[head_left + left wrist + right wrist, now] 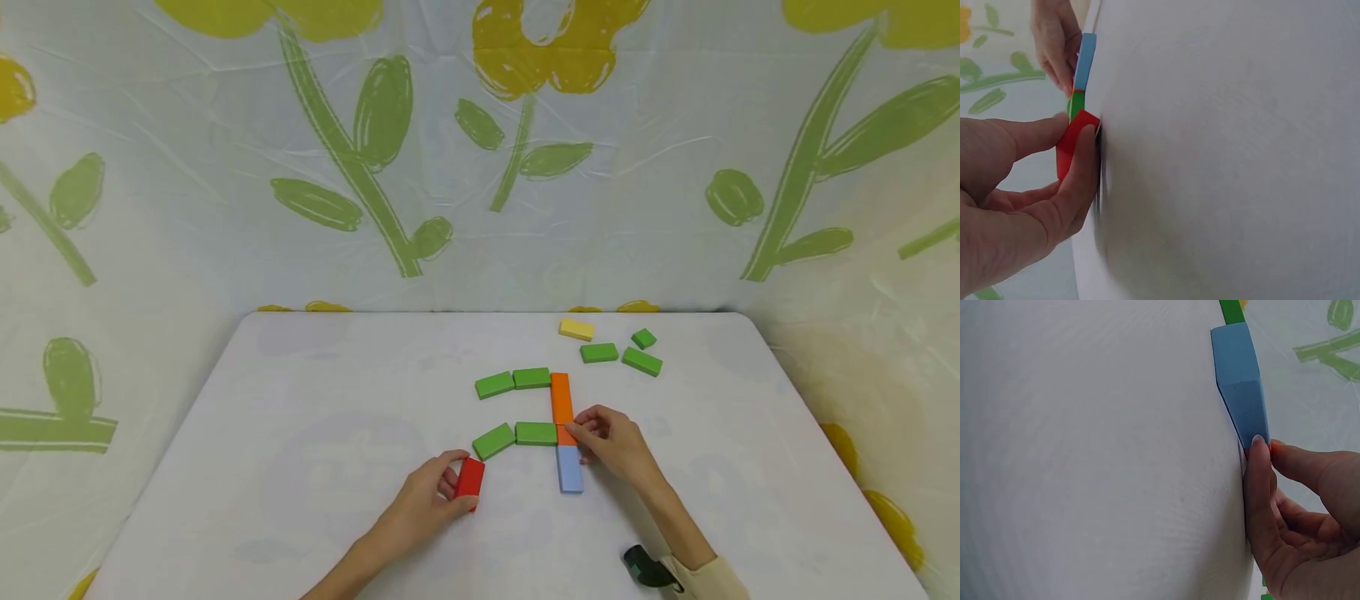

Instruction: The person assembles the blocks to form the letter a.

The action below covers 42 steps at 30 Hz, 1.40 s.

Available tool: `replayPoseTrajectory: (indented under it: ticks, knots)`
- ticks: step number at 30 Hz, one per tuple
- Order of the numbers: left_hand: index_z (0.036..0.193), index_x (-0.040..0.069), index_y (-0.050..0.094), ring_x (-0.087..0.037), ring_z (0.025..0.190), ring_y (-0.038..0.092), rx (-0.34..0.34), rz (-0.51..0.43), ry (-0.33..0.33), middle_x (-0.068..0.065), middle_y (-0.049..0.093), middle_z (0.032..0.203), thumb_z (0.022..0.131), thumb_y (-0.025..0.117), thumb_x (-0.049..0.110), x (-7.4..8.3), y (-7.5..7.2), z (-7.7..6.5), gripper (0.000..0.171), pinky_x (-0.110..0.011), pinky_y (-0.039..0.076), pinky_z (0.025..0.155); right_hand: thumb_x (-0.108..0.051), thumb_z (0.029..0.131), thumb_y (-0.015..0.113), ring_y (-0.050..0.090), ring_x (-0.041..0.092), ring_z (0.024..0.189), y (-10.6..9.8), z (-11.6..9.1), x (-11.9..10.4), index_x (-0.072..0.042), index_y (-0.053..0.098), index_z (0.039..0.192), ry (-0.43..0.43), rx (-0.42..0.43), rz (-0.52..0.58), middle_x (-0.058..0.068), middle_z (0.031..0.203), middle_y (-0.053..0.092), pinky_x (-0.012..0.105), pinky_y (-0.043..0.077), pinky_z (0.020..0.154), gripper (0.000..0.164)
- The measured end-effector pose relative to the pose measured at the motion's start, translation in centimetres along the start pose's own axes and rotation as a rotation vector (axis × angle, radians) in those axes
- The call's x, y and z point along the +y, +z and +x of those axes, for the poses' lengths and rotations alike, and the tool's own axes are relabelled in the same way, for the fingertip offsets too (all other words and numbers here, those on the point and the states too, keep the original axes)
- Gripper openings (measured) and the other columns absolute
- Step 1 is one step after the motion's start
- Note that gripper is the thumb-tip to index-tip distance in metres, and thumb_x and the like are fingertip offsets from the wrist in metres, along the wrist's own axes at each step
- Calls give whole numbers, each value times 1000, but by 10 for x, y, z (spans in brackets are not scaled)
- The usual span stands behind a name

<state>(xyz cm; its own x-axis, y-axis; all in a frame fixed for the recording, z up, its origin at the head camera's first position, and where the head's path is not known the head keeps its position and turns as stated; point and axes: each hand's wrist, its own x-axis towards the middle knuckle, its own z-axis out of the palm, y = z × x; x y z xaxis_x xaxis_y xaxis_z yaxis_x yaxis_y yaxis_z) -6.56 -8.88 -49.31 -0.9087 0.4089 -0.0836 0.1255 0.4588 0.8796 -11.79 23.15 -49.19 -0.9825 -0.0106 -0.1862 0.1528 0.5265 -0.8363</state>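
My left hand (422, 502) pinches a red block (470, 480) by its ends, left of the arranged blocks. In the left wrist view, thumb and fingers grip the red block (1071, 145). My right hand (617, 442) has thumb and finger at a small orange block (567, 435), which sits between a longer orange block (562, 398) and a light blue block (570, 469). One fingertip also touches the end of the blue block (1241, 369) in the right wrist view. Two green rows lead left from the orange blocks: an upper green block (532, 378) and a lower one (536, 433), each followed by another.
At the back right lie a yellow block (577, 329), a green block (599, 352), another green block (642, 361) and a small green piece (643, 338). A black object (645, 567) is beside the right sleeve. A flower-patterned sheet (637, 242) hangs behind the white table (315, 400).
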Motion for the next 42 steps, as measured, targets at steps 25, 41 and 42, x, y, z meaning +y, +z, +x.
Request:
replayPoseTrajectory:
  ticks: [25,41,42]
  knots:
    - [127,-4,64,-16,80,54,181,414,68,-8,55,104,89,82,21,12,19,35,49,-29,53,70,-18,96,74,63,19,65,0,1,1,1,65,108,1,0,1,5,80,63,24,57,61,24]
    - [125,-5,63,-16,79,57,202,379,19,-9,55,101,88,83,19,14,28,30,49,-28,57,71,-20,96,75,65,19,63,1,1,-1,2,65,109,2,-6,-12,6,82,64,23,56,62,27]
    - [125,-5,63,-16,78,57,212,381,18,-10,56,102,88,83,19,14,29,30,49,-28,57,71,-21,96,75,65,19,63,1,2,-1,1,65,108,3,-5,-15,6,82,64,23,55,62,27]
